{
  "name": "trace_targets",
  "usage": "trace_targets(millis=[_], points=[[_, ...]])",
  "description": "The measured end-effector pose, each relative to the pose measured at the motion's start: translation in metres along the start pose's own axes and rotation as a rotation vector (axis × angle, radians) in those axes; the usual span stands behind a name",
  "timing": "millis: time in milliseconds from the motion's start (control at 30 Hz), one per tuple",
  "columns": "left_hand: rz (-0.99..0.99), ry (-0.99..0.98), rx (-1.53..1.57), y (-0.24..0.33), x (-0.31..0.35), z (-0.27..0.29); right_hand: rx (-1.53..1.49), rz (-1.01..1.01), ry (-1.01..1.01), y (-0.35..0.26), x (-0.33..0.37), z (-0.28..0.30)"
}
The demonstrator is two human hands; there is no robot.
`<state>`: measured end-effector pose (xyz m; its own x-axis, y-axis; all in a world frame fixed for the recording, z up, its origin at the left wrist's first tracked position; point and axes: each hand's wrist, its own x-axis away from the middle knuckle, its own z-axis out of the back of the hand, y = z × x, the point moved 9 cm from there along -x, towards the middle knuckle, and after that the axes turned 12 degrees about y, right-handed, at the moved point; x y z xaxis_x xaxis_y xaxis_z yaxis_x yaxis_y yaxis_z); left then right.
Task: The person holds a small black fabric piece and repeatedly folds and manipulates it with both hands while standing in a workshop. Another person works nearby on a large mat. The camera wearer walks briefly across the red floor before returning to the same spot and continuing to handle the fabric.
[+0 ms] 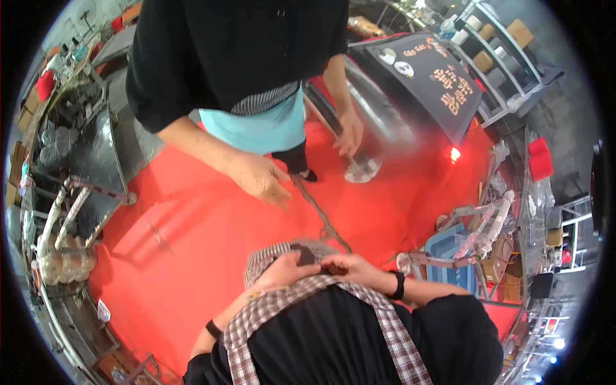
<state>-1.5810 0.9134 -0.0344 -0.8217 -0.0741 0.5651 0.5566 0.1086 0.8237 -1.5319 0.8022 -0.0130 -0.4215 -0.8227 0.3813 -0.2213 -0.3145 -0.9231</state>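
Though curved, checked cloth apron (274, 293)

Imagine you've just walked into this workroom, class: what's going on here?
A person in a brown-and-white checked cloth apron has the left hand and right hand close together at the waist. A small dark-brown thing is at the right hand's fingers; what it is can't be made out. Opposite, on the red floor, stands a co-worker in a black top and light-blue apron, with one hand held out in front.
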Motion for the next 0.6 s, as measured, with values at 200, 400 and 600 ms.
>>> trace_targets(millis=[200,400,600], points=[[-0.072,-0.115,-0.193,-0.016,-0.002,-0.043,-0.305,-0.057,0.187,0.042,0.045,0.004],[-0.200,-0.281,-0.581,-0.026,0.016,-0.109,-0.243,-0.124,0.378,0.083,0.119,0.013],[-0.313,-0.416,-0.696,-0.055,0.041,-0.194,-0.077,0.061,0.472,0.174,0.193,0.008]])
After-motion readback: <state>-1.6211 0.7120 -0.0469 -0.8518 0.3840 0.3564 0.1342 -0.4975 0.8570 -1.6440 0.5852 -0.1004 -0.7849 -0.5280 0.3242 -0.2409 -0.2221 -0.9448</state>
